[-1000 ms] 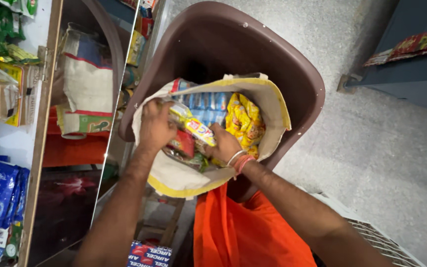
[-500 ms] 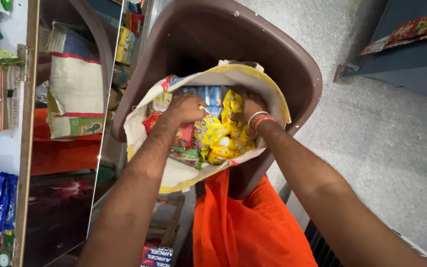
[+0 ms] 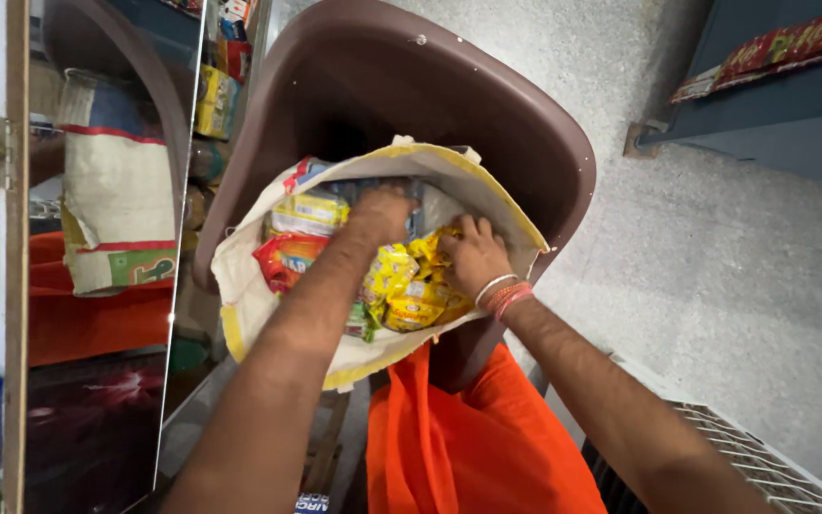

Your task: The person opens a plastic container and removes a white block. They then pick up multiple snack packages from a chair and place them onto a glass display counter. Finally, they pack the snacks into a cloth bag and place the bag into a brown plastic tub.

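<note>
A cream woven sack (image 3: 259,295) with a yellow-edged mouth lies open on a brown plastic chair (image 3: 449,86). It is stuffed with yellow snack packets (image 3: 411,290), a red packet (image 3: 287,257) and blue-and-white packs at the back. My left hand (image 3: 381,211) reaches deep inside, fingers down on the blue packs. My right hand (image 3: 473,252), with red and white bangles at the wrist, presses on the yellow packets near the sack's right rim. Whether either hand grips a packet is hidden.
A mirrored glass door (image 3: 97,238) on the left reflects the sack and orange cloth. Orange fabric (image 3: 468,438) hangs below the chair. A white wire rack (image 3: 753,447) is at lower right, and a blue shelf unit (image 3: 773,95) stands on the speckled floor.
Both hands have pushed deeper into the sack. The long packet my left hand held a second ago is down among the others, and the view has closed in.
</note>
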